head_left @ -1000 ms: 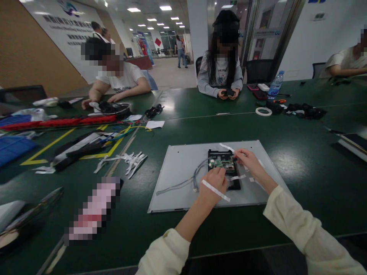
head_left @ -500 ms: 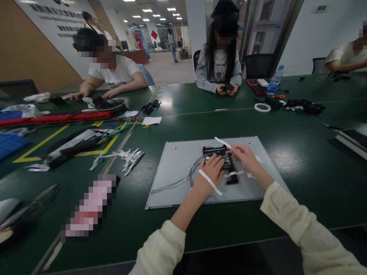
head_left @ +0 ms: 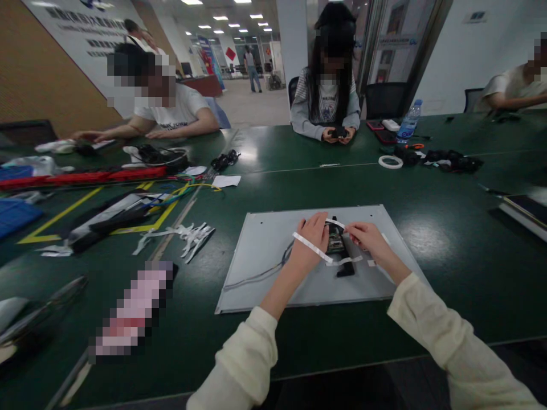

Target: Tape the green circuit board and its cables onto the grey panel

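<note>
A grey metal panel (head_left: 265,267) lies flat on the green table (head_left: 299,182) in front of me. A small black-framed circuit board (head_left: 336,244) sits on the panel, with grey cables (head_left: 256,277) running from it to the left. My left hand (head_left: 311,239) rests on the board's left part, fingers curled over it; a white tape strip (head_left: 311,247) lies across the back of that hand. My right hand (head_left: 366,239) pinches the board's right edge, where another white tape strip (head_left: 334,222) sticks out. More bits of tape lie by the board.
A heap of white tape strips (head_left: 188,234) lies left of the panel, beside cables and black parts inside yellow floor-tape lines (head_left: 64,216). A tape roll (head_left: 390,162) and water bottle (head_left: 408,121) stand far right. Three other people sit around the table.
My left hand slid up from the panel's lower cables onto the circuit board, carrying the tape strip with it. The right hand stayed at the board's right edge.
</note>
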Tool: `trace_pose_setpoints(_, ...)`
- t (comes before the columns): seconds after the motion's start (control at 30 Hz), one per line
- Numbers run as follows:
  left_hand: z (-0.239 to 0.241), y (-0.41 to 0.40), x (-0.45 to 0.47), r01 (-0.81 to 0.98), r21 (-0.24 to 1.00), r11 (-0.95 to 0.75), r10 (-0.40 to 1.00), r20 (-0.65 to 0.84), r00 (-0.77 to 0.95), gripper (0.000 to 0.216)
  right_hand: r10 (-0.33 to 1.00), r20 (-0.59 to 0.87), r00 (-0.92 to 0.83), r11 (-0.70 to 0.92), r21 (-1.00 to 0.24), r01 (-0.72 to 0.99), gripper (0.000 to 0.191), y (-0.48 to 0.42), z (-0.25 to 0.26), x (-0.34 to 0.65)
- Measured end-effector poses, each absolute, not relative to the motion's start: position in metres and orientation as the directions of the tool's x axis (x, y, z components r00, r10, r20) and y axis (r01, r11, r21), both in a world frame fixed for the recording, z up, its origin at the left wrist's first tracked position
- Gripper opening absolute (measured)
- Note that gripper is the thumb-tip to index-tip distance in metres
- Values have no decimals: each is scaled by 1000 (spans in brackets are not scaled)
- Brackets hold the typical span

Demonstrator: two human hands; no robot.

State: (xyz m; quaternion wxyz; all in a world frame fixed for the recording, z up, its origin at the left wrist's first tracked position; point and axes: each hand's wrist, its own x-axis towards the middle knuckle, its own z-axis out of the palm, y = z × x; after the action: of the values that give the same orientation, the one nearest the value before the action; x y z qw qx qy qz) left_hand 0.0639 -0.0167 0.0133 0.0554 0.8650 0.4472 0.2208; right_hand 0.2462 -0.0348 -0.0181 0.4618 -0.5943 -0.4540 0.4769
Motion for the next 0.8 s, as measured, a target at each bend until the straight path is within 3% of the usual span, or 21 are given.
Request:
trace_pose_setpoints(0.27, -9, 8, 73, 776, 257, -576, 814, 269, 516, 35, 981, -142, 135, -167, -966, 195, 35, -27, -27, 245)
trace_pose_setpoints(0.5, -17, 7, 71, 769, 233, -595, 800, 264, 539, 34, 985, -103, 136, -149, -908, 391, 34, -28, -37, 249)
trace_pose_setpoints(0.8, -16, 6, 72, 770, 209, -603, 793, 263, 549, 35, 985, -20, 169, -148, -591, 793, 27, -42, -18, 240)
